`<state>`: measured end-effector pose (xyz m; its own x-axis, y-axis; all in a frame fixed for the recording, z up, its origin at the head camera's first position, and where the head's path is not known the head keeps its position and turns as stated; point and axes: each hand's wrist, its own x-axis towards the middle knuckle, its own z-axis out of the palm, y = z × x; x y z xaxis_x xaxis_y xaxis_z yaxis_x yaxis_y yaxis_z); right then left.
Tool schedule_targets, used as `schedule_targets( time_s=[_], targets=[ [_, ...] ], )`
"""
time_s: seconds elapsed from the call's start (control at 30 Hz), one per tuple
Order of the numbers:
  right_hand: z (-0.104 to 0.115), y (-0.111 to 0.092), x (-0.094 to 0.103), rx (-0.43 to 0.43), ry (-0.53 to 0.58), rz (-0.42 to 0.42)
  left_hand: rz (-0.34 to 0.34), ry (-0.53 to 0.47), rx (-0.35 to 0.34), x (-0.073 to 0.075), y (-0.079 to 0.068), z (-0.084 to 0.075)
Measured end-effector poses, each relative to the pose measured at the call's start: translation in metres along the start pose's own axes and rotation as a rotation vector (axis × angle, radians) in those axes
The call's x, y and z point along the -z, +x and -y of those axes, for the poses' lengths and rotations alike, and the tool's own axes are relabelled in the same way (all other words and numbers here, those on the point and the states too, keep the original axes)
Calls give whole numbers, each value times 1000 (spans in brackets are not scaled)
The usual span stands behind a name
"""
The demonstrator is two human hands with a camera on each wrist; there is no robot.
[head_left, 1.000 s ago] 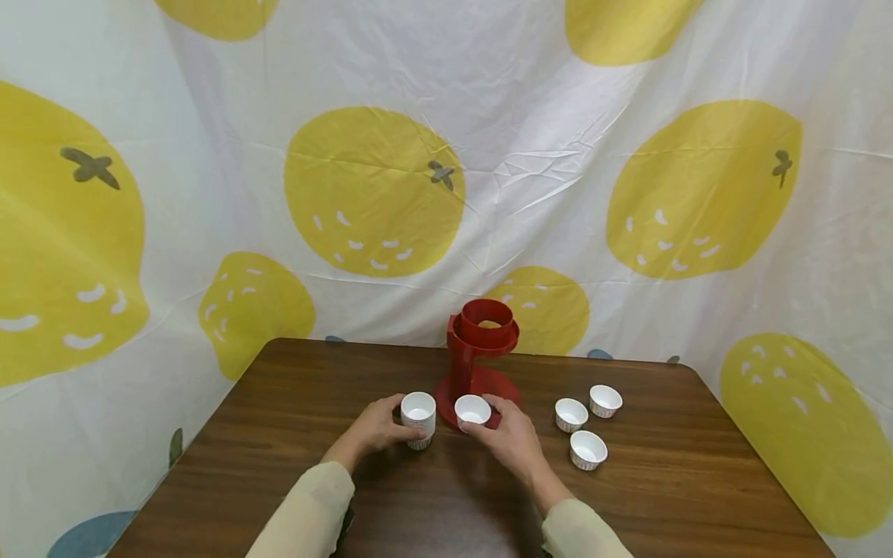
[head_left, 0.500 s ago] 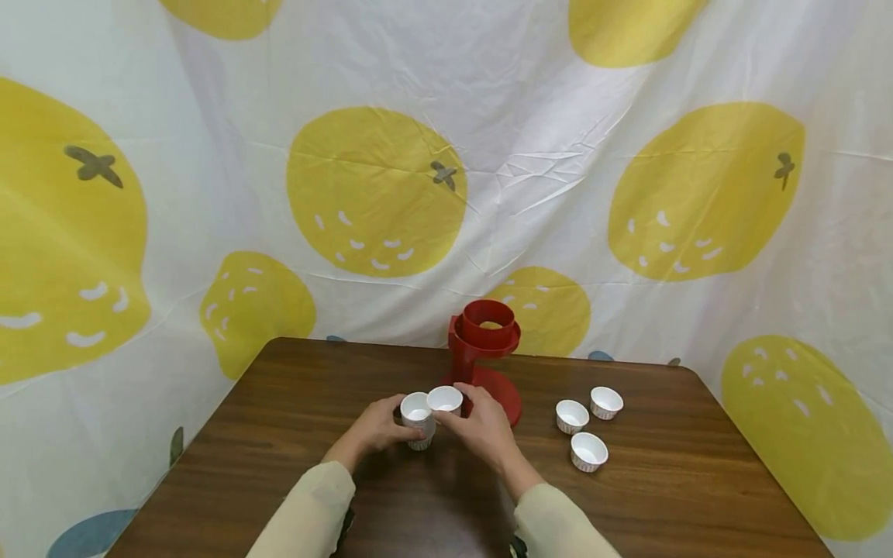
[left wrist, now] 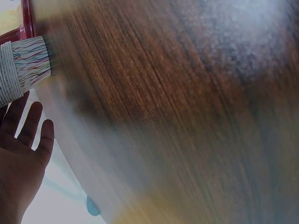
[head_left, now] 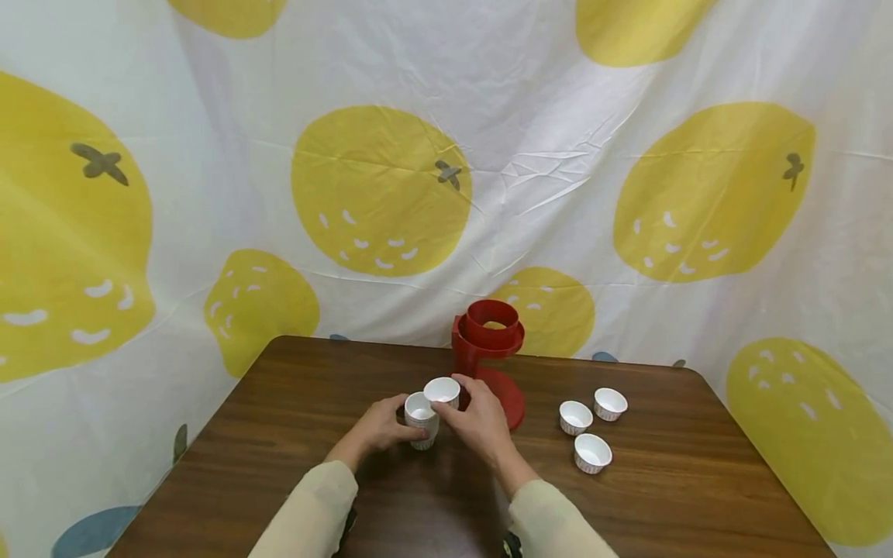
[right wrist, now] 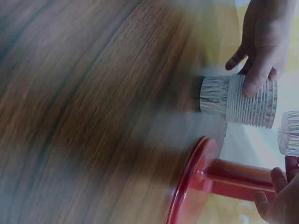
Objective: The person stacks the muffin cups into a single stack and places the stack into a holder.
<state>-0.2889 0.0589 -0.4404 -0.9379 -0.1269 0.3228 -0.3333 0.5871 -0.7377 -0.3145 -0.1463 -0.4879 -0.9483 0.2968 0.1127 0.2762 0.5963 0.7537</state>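
A stack of nested white paper baking cups (head_left: 422,444) stands upright on the table, its rims packed closely and its lower wall streaked with coloured lines. My left hand (head_left: 382,425) grips it from the left, thumb across the near side. In the right wrist view that thumb lies over the ridged rims of the stack (right wrist: 252,108). With thumb and fingers my right hand (head_left: 483,417) pinches a single baking cup (head_left: 442,389), mouth up, raised at the stack's upper right. Its pleated underside shows in the right wrist view. Whether cup and stack touch, I cannot tell.
Just behind my right hand is a red stand (head_left: 488,333) with a ring-shaped top and round base. Three loose baking cups (head_left: 592,453) sit on the brown wooden table (head_left: 670,465) to the right. A lemon-print cloth (head_left: 530,155) hangs behind the table.
My right hand has carried its baking cup leftward to the stack, then raised it slightly. My left hand keeps its grip on the stack in nearly the same place.
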Motion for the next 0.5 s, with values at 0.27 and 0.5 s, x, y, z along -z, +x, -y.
schedule_targets(
  time_s=[0.27,0.5],
  targets=[
    [7,4,-14,50,33,27,-2,32,-12,1,-1,0],
    [8,5,-22,27,43,25,3,20,-6,1,-1,-1]
  ],
)
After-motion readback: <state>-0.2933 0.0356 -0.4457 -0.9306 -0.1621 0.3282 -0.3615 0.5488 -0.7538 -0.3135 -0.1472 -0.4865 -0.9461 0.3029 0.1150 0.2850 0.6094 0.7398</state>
